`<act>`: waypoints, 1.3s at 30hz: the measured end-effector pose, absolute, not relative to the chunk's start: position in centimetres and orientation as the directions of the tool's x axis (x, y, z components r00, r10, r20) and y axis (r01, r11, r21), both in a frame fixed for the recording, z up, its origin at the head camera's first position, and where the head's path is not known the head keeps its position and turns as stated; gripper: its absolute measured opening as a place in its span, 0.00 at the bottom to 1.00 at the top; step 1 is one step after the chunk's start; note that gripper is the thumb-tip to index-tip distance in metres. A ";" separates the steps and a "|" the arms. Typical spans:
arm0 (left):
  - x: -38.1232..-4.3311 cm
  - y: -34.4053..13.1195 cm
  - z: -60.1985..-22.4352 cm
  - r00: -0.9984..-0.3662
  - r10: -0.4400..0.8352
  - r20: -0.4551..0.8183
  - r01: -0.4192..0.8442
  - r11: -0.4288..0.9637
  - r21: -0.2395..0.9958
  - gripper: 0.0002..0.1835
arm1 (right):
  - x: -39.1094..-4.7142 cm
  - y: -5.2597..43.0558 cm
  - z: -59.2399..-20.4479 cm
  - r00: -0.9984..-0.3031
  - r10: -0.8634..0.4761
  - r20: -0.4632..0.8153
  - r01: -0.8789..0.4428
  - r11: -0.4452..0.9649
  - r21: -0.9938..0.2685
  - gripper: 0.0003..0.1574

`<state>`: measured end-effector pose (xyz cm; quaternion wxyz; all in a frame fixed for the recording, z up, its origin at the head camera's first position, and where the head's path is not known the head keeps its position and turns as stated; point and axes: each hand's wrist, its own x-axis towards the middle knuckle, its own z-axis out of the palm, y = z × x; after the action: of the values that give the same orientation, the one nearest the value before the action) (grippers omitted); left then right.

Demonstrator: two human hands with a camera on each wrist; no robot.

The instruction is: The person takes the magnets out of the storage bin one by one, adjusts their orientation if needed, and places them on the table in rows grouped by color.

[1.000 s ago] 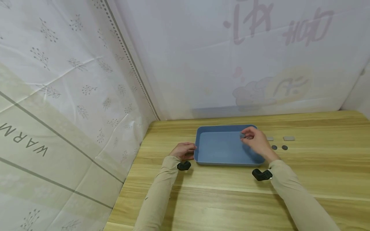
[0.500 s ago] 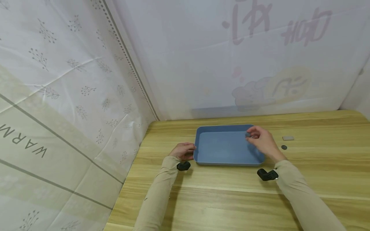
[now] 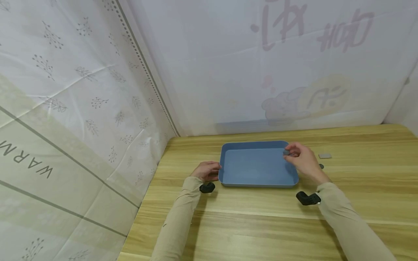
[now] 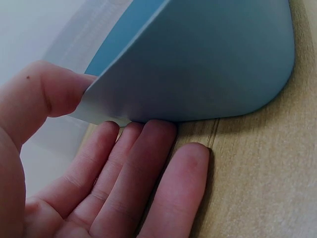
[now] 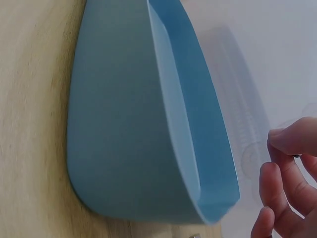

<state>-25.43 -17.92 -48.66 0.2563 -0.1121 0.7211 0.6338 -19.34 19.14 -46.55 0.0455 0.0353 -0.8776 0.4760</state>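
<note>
A shallow blue rectangular tray stands on the wooden table. At its left end my left hand grips the wall; in the left wrist view the thumb hooks over the rim and the fingertips touch the outside near the base. Over the tray's right end, my right hand pinches a small dark grey disc between thumb and fingers. From the right wrist the disc is mostly hidden behind the thumb. To the right of that hand lie a flat grey rectangular piece and a partly covered dark round disc.
The wooden table extends in front of the tray and to its right. A pale printed curtain hangs behind the table, and another patterned cloth hangs along the left side. Black wrist mounts sit at both cuffs.
My right hand has moved right with the pinched disc, from above the tray's interior to its right end, covering some pieces on the table. My left hand stays at the tray's left wall.
</note>
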 end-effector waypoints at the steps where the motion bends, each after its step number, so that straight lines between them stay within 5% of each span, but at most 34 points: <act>1: -25.4 -17.9 -48.7 -0.844 0.162 -0.511 -0.486 0.174 0.857 0.20 | -19.3 19.3 -46.6 -0.993 -0.016 0.118 -0.108 0.548 -0.830 0.18; 39: -25.5 -17.8 -48.6 -0.849 0.144 -0.509 -0.480 0.194 0.856 0.19 | -17.7 26.3 -47.4 -0.980 0.117 0.158 -0.050 0.631 -0.774 0.26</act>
<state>-25.52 -17.79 -48.59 0.2499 -0.1146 0.7312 0.6243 -17.69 26.34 -47.37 0.0970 -0.0187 -0.8979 0.4289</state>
